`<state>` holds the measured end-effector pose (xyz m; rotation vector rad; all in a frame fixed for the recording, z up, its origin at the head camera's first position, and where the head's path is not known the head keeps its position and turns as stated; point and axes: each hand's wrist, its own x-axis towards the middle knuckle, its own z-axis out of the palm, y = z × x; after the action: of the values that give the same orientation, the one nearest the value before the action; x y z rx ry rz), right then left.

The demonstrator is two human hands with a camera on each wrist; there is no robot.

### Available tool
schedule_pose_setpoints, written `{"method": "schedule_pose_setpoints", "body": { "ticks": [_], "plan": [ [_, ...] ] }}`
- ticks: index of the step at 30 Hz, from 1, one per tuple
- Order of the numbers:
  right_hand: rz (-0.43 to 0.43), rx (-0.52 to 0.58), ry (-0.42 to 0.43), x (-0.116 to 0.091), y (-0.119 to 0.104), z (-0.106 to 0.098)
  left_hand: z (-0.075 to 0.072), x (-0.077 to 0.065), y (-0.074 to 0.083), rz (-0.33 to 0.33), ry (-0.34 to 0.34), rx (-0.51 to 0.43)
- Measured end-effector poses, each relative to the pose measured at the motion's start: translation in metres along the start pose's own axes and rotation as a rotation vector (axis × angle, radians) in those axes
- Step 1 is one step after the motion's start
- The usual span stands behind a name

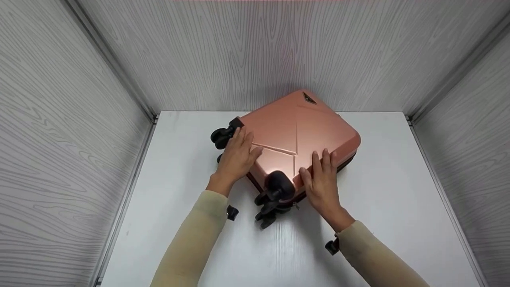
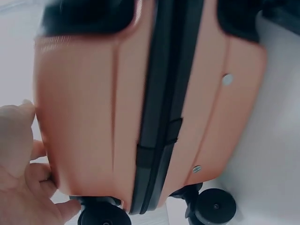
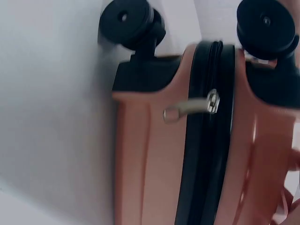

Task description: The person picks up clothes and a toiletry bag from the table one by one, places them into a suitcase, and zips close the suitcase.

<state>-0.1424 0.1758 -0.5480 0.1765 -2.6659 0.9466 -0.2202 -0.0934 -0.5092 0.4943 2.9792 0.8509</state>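
A rose-pink hard-shell suitcase lies flat and angled on a white tabletop, its dark triangular badge towards the back right. Black caster wheels stick out at its near-left end. My left hand rests on that end beside the far caster, fingers extended over the top edge. Along the near long side, my right hand touches the shell with its fingers laid on the upper edge. In the right wrist view a metal zipper pull hangs off the black zip band.
Pale wood-grain panels enclose the white tabletop at the back and both sides, with metal strips along the side edges. The suitcase's back corner is close to the rear panel. Small black devices sit at both wrists.
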Motion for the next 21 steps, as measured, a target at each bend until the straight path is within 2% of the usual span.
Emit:
{"method": "schedule_pose_setpoints", "body": {
  "ticks": [4,12,16,21],
  "plan": [
    [0.012,0.003,-0.023,-0.001,-0.004,0.0,0.0,0.003,0.0,-0.039,0.014,0.016],
    [-0.004,0.031,-0.017,0.003,0.005,0.0,0.004,-0.007,0.008,-0.058,0.054,0.085],
    [0.029,0.047,-0.048,0.012,0.015,-0.004,0.009,-0.014,0.013,-0.044,0.103,0.115],
    [0.069,0.05,-0.096,0.03,0.03,-0.011,0.015,-0.027,0.027,-0.051,0.144,0.159]
  ]
}}
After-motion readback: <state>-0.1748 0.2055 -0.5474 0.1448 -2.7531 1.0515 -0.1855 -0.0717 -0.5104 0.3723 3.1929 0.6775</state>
